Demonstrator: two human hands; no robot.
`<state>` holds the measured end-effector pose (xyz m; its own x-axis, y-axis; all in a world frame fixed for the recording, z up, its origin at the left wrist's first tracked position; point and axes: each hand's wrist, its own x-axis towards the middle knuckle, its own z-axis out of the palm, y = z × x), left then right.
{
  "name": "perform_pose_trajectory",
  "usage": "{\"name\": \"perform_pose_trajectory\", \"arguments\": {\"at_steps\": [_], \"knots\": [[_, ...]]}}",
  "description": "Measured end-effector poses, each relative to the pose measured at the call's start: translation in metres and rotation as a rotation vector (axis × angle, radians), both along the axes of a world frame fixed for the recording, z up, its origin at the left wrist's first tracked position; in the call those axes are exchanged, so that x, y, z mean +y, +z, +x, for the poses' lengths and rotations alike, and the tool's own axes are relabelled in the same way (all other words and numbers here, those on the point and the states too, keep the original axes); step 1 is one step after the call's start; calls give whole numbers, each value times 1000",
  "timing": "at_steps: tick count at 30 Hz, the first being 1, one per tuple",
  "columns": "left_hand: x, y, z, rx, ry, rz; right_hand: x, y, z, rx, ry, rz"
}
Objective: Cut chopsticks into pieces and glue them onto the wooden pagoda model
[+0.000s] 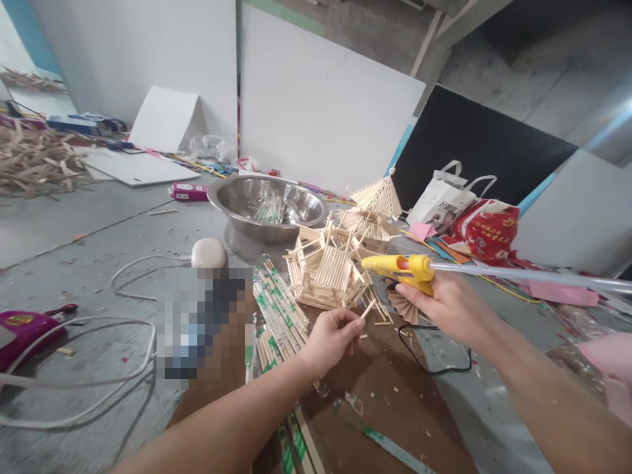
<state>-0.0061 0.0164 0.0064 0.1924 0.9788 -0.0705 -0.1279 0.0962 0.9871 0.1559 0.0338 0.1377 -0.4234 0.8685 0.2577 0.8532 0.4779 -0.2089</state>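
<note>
Between thumb and fingers, my left hand (336,336) pinches a short wooden stick (368,308) that points up to the right. My right hand (447,303) grips a yellow hot glue gun (399,265), its nozzle toward the left and a long clear glue stick (523,273) running out of its back. Just beyond both hands stands a small building model made of wooden sticks (328,270), with a pointed stick roof (378,196) behind it. Left of the model lie paper-wrapped disposable chopsticks (279,309) with green print. A brown board (385,401) lies beneath my hands, scattered with small scraps.
A steel basin (237,214) holding wrapped items stands behind the model. White cable (79,320) loops across the floor at left, near a purple device (29,336). A black cord (429,370) curls below the glue gun. Bags (484,227) sit at back right; white panels (320,92) lean behind.
</note>
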Motion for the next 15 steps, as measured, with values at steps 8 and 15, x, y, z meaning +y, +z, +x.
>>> {"name": "perform_pose_trajectory", "arguments": {"at_steps": [8, 15], "knots": [[7, 6, -7, -396, 65, -180, 7, -5, 11, 61, -73, -35], [5, 1, -6, -501, 23, -240, 7, -5, 8, 82, -36, -15]]}}
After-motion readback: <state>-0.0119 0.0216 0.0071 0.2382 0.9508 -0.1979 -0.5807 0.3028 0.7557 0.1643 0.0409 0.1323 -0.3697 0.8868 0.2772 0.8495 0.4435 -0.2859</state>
